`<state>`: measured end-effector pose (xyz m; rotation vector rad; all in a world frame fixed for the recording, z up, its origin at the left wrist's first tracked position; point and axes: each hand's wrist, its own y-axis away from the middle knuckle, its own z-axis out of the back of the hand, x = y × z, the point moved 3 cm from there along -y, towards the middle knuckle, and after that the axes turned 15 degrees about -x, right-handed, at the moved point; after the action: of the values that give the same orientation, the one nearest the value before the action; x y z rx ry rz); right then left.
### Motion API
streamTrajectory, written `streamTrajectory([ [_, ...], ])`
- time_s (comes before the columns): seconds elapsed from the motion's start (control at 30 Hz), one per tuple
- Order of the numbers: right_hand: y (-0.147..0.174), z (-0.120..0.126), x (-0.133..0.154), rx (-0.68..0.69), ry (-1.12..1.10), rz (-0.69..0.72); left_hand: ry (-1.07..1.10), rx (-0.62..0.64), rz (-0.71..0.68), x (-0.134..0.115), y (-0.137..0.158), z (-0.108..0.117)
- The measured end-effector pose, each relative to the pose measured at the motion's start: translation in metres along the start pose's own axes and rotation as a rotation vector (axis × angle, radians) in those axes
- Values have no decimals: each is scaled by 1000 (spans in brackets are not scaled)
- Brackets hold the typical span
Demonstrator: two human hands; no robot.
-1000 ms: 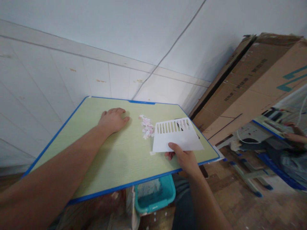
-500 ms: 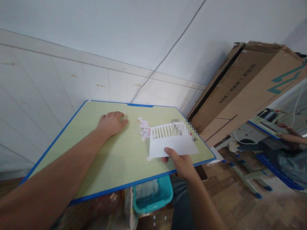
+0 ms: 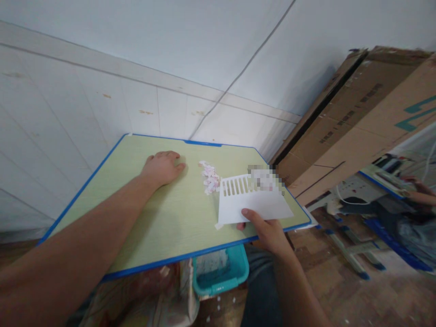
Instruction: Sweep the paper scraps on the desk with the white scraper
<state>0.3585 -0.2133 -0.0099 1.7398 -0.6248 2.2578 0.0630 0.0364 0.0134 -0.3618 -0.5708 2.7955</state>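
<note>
Taking the pale green, blue-edged counter [image 3: 163, 218] as a clock with twelve at the wall, the thin white slotted sheet [image 3: 255, 209], apparently paper or card, sits at about three o'clock. The right hand [image 3: 264, 229] is clamped on its near edge, thumb on top and fingers underneath. The left hand [image 3: 162, 168] is palm down towards eleven o'clock, its thumb and fingers apart, with nothing visible in its grip. Between that hand and the sheet, at roughly one o'clock, lies a loose heap of small white-and-pink paper scraps [image 3: 210, 179], just beside the sheet's far left corner; I cannot tell whether the two touch. As for progress, a run of long, round-ended slots already goes through the sheet's far half (a pixelated patch hides the far right corner, so their full count is unclear), while the near half looks plain and whole. I would judge the visible slots finished, with the clearing of the scraps yet to be done, since they lie out on the counter. At five o'clock, below the near edge, stands a teal plastic basket [image 3: 221, 287] with pale material inside.
</note>
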Motion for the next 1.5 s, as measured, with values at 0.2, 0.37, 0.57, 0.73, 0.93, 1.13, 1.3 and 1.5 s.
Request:
streamTrajectory([
  [0.2,-2,3,-2,19,24,-14,4,8,2,-2,1,2],
  [0.37,-2,2,2,15,0,-25,9,20,6,-2,0,2],
  [0.57,1,-1,-3,-34,-54,-68,16,11,6,0,0,1],
  [0.73,1,-3,-4,-45,-44,-84,32,-7,7,3,-1,-3],
  [0.93,1,0,1,2,-28,-78,39,-10,11,3,-2,-3],
  [1.13,5,-1,1,-12,-81,-122,37,-6,7,1,-1,-2],
  [1.3,9,-1,3,-11,-74,-188,25,-1,7,1,-1,-2],
  [1.5,2,1,-1,54,-73,-180,31,5,14,1,-1,-1],
])
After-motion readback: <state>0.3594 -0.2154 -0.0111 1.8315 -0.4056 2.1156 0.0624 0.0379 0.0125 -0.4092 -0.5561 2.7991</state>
